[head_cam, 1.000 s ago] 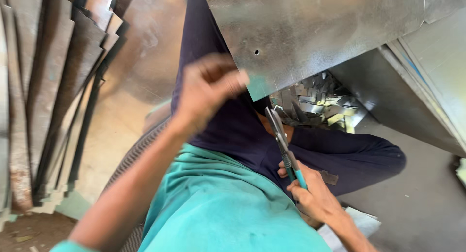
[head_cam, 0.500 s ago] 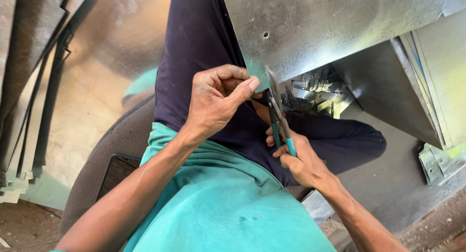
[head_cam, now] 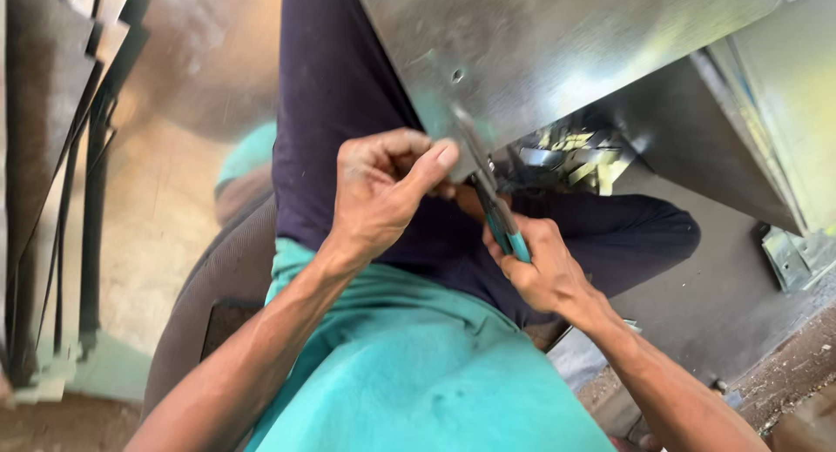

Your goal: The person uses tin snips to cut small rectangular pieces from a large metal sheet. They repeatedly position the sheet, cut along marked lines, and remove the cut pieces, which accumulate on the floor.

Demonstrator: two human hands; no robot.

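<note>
A large grey metal sheet [head_cam: 557, 51] with a small hole near its lower edge slants across my lap. My left hand [head_cam: 383, 191] pinches the sheet's lower corner between thumb and fingers. My right hand [head_cam: 540, 273] grips tin snips with teal handles [head_cam: 501, 221]; their blades reach up into the sheet's edge beside my left thumb. I sit with dark trousers and a teal shirt below the hands.
Dark metal sheets and strips [head_cam: 61, 156] lean stacked at the left. More grey sheet metal [head_cam: 766, 112] stands at the right, with small metal offcuts [head_cam: 575, 160] piled under the big sheet. A bent bracket [head_cam: 792, 256] lies on the concrete floor at right.
My view has tilted, and the sheet sits higher and more central. My left hand has stayed pinched on the corner. The snips' blades have pushed further into the sheet's edge.
</note>
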